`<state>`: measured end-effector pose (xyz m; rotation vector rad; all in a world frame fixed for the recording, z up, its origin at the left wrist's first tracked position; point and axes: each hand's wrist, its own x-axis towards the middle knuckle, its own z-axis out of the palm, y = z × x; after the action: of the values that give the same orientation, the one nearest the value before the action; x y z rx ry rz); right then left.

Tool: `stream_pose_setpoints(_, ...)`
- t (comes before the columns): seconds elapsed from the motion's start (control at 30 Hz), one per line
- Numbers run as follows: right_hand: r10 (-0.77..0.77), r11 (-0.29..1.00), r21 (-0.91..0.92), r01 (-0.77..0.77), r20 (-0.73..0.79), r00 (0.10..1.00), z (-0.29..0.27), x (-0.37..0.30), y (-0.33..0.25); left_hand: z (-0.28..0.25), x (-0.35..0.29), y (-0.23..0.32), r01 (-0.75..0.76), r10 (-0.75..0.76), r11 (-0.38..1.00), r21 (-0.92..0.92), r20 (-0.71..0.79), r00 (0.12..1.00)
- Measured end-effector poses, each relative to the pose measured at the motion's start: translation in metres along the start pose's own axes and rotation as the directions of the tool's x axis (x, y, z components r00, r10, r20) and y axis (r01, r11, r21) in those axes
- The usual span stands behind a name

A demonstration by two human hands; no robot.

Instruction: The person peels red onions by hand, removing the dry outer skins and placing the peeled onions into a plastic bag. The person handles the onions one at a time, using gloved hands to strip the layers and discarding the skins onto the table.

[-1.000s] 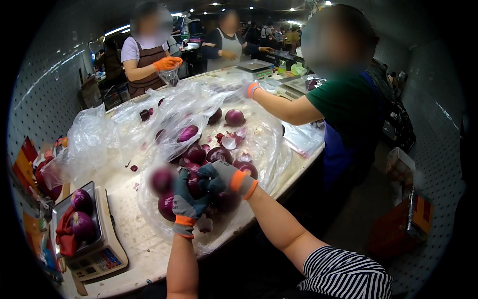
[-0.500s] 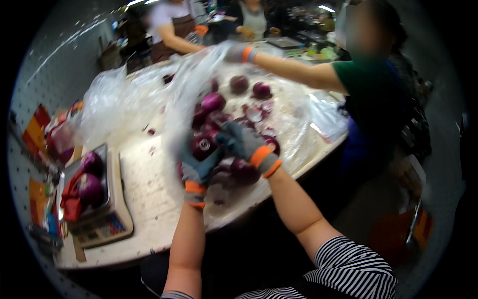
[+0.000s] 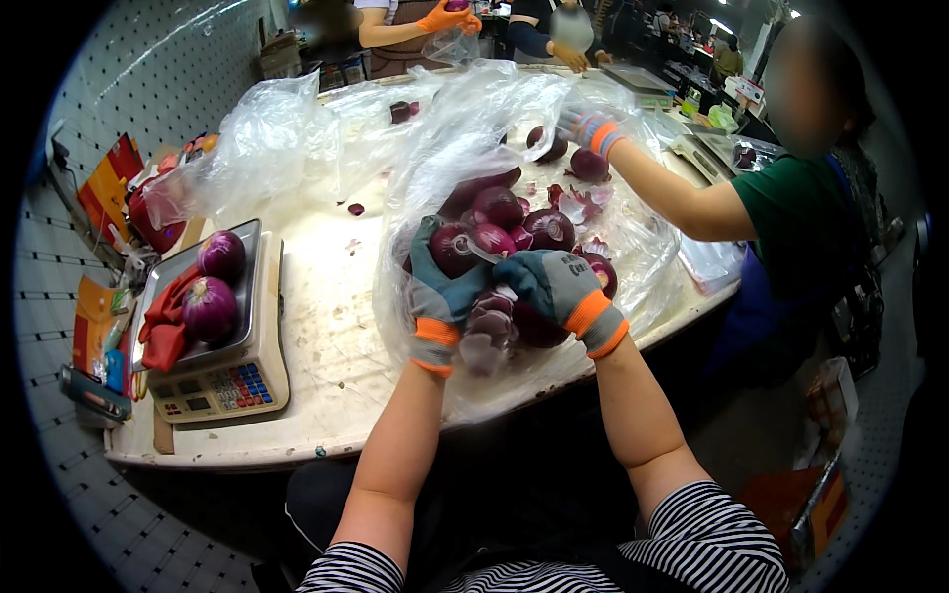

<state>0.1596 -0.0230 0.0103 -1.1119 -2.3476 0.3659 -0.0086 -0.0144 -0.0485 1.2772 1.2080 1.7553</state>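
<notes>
My left hand (image 3: 442,282), in a grey and blue-green glove with an orange cuff, is wrapped round a red onion (image 3: 451,251) over the pile. My right hand (image 3: 561,287), gloved alike, is closed close beside it, knuckles up. A thin pale strip (image 3: 484,253) runs between the onion and my right fingertips; I cannot tell what it is. Several more red onions (image 3: 552,229) lie behind and under my hands on a clear plastic sheet (image 3: 435,163). Loose papery onion skins (image 3: 486,331) hang below and between my hands, and more skins (image 3: 578,205) lie farther back.
A scale (image 3: 222,381) at the left bears two red onions (image 3: 211,308) and a red cloth (image 3: 170,321). A co-worker's gloved hand (image 3: 590,130) reaches over the table (image 3: 316,296) from the right. Other people (image 3: 435,25) stand at the far side.
The view has shifted and become sharper. My hands stay together at the onion pile. The co-worker's hand on the right has drawn back from the raised plastic, which now lies lower.
</notes>
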Motion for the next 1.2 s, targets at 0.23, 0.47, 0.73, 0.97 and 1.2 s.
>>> stream_pose_setpoints(0.23,0.048,0.997,0.059,-0.047,-0.015,0.999,0.000,-0.002,0.003,0.006,-0.001,-0.003,-0.059,0.059,0.998,0.032,-0.030,0.998)
stream_pose_setpoints(0.47,-0.046,0.997,-0.063,0.044,-0.041,0.998,0.008,-0.003,0.009,0.006,-0.002,0.002,-0.041,0.041,0.999,-0.001,-0.020,0.999)
stream_pose_setpoints(0.73,0.000,0.993,-0.118,-0.012,-0.102,0.995,0.021,-0.002,-0.002,0.007,-0.004,0.002,-0.065,0.069,0.996,0.064,-0.057,0.996)
stream_pose_setpoints(0.97,0.084,0.967,-0.220,-0.125,-0.187,0.979,0.028,0.001,-0.003,0.002,-0.002,0.001,0.106,-0.097,0.981,-0.165,0.066,0.993)
stream_pose_setpoints(1.2,0.102,0.967,-0.206,-0.151,-0.233,0.967,0.033,0.001,-0.003,0.000,0.001,0.008,0.236,-0.209,0.941,-0.244,0.132,0.969)
